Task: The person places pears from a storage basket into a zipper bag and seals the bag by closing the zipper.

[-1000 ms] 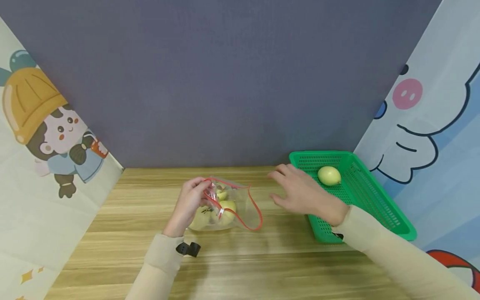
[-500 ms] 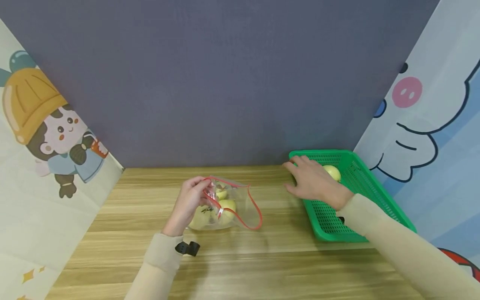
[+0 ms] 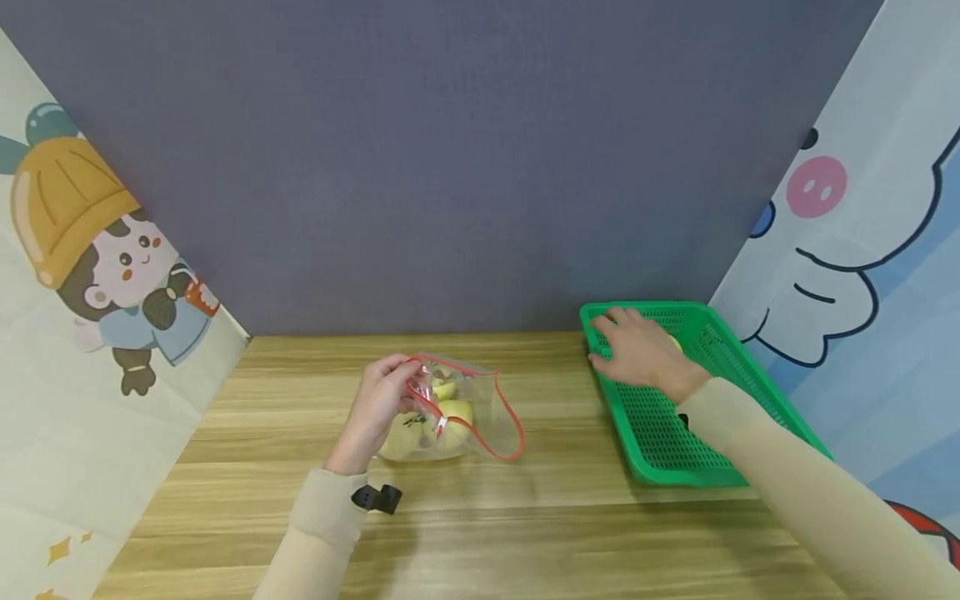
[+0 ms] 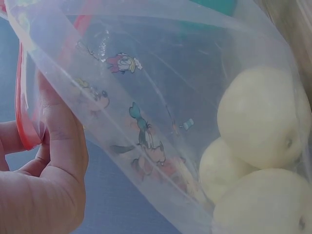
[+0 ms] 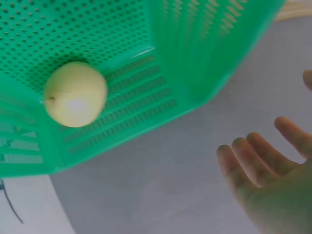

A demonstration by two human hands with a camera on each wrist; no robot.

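Currently the left hand [image 3: 375,410] pinches a bag [image 3: 483,408] of fruit [image 4: 261,114].

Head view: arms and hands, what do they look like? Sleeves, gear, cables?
Long, plain cream sleeves on both arms: left sleeve, right sleeve. Left hand and right hand are ungloved. Black wrist device at the left cuff; small black piece by the right cuff, mostly hidden. No cables visible.

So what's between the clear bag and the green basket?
Just bare wooden tabletop between bag and basket, as the head view shows; the right hand is over the basket.
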